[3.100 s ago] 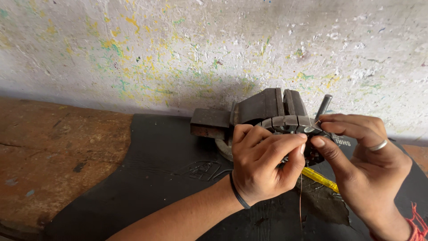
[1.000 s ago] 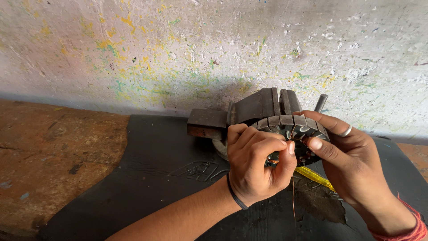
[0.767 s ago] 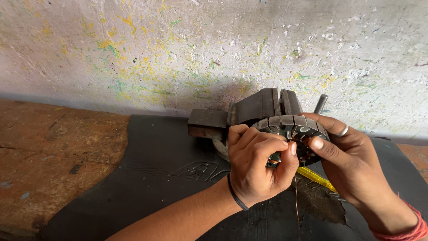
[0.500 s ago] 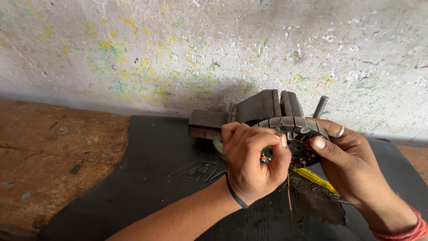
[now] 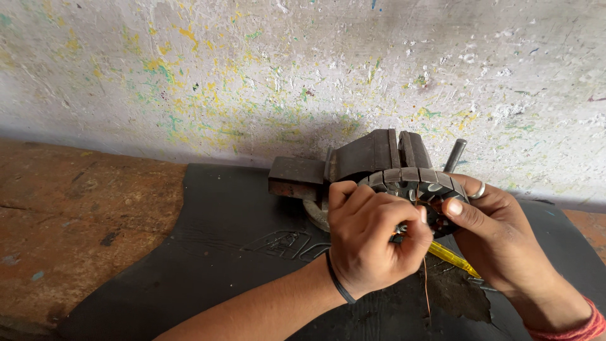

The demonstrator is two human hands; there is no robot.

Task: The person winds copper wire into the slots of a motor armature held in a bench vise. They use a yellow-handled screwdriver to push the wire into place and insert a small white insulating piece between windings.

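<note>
The left hand [image 5: 372,237], curled knuckles-up, has its grip pinched on a thin copper wire [image 5: 426,281]; the right hand [image 5: 499,233] grasps the slotted stator core [image 5: 420,183] before the bench vise [image 5: 366,158].

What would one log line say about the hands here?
left hand: pinching copper wire | right hand: gripping slotted metal ring | vise behind | black mat beneath

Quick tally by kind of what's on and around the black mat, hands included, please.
Hands: 2 (left hand, right hand)
Bench vise: 1
Round slotted metal core: 1
Thin copper wire: 1
Yellow-handled tool: 1
Black mat: 1
Finger ring: 1
Total: 8
</note>
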